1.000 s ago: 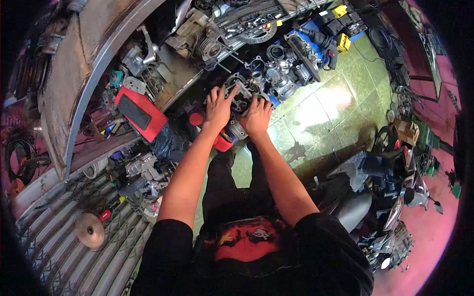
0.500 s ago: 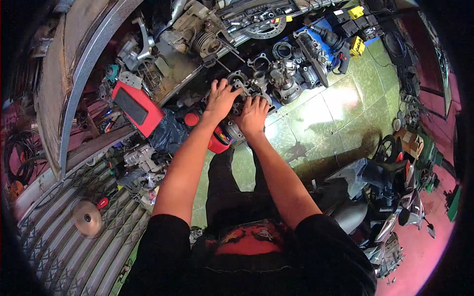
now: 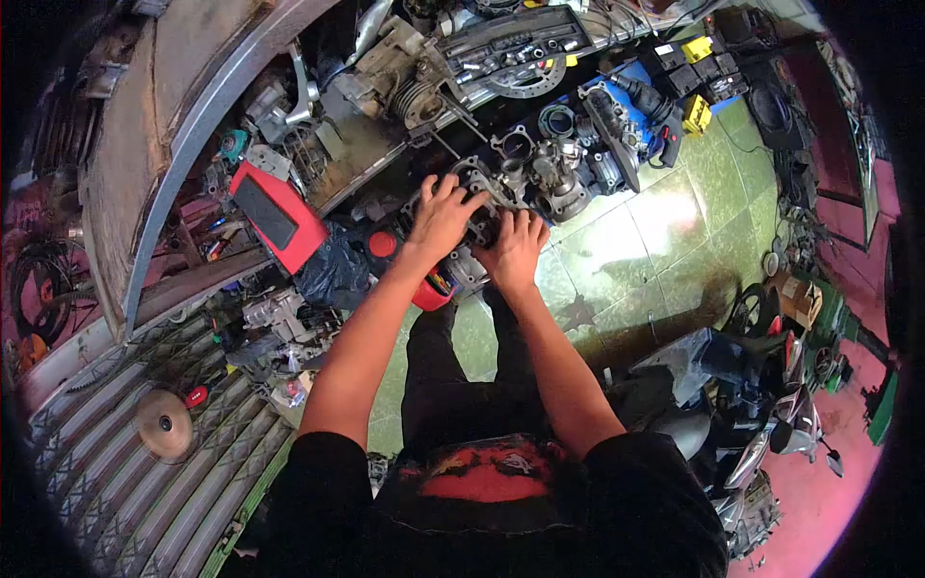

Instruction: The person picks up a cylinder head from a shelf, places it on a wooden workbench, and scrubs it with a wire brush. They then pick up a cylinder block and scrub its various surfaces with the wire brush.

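Note:
My left hand (image 3: 440, 220) rests on a grey metal engine casing (image 3: 491, 190), fingers bent over its near left part and thumb reaching across it. On the casing's near right side is my right hand (image 3: 515, 252), its fingers curled over the edge. The hands cover much of the casing, so its underside and whatever lies between the palms are hidden. Just beyond it stand a cylinder-like metal part (image 3: 514, 144) and a larger engine part (image 3: 557, 178). A red container with a red cap (image 3: 383, 244) is close to my left wrist.
A workbench on the left holds a finned engine cylinder (image 3: 416, 104), a brake disc (image 3: 525, 82) and a red box (image 3: 279, 217). A power drill (image 3: 665, 144) and yellow boxes (image 3: 696, 114) lie beyond. A motorcycle (image 3: 732, 385) stands right, on green floor tiles (image 3: 626, 250).
The whole view has shifted a little, putting the scene lower and further right. My right hand has slid slightly right and nearer along the casing; my left hand stays on it.

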`<state>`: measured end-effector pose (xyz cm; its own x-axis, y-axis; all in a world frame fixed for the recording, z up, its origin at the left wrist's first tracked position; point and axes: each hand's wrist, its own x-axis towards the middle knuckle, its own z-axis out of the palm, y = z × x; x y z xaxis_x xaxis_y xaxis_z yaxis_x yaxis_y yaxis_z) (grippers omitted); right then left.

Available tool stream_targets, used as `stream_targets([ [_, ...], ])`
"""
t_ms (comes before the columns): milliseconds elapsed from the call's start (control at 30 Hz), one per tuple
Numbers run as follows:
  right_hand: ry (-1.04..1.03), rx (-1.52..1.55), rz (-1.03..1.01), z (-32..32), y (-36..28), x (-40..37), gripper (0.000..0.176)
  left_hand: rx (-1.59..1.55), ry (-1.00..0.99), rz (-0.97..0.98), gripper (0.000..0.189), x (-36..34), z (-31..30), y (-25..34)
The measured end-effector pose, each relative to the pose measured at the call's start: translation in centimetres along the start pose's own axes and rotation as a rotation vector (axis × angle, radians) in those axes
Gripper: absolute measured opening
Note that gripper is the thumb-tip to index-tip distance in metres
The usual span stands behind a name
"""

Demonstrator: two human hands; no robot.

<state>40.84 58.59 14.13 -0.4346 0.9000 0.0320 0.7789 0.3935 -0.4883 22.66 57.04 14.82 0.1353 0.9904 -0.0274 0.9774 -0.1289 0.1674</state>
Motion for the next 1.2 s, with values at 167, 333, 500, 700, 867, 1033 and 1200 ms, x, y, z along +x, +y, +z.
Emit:
stream_targets([
  [167,0.049,0.01,-0.029,-3.9,0.1,-0.9,0.084,-0.081,0.034,-0.013,0.078,-0.9,-4.3,2.2],
  [333,0.031,0.005,-0.115,-10.5,-1.9,-1.5,0.088,-0.116,0.098,0.045,0.07,-2.0,-9.9,3.5],
  [500,0.02,-0.009,-0.214,-15.7,-5.3,-1.7,0.091,-0.142,0.115,0.072,0.077,-3.7,-16.9,3.1],
  [700,0.053,-0.08,-0.34,-20.8,-12.8,-1.3,0.095,-0.232,0.262,0.142,0.07,-7.7,-25.1,-0.3],
  [867,0.139,-0.077,-0.51,-24.7,-20.8,0.6,0.09,-0.199,0.325,0.195,0.069,-11.4,-33.3,-4.4],
  [1033,0.261,0.004,-0.687,-27.1,-29.2,4.2,0.089,-0.076,0.458,0.204,0.065,-14.2,-41.0,-9.3],
  [1200,0.343,0.053,-0.827,-27.1,-36.4,9.3,0.079,0.091,0.517,0.179,0.062,-16.1,-47.4,-14.9],
])
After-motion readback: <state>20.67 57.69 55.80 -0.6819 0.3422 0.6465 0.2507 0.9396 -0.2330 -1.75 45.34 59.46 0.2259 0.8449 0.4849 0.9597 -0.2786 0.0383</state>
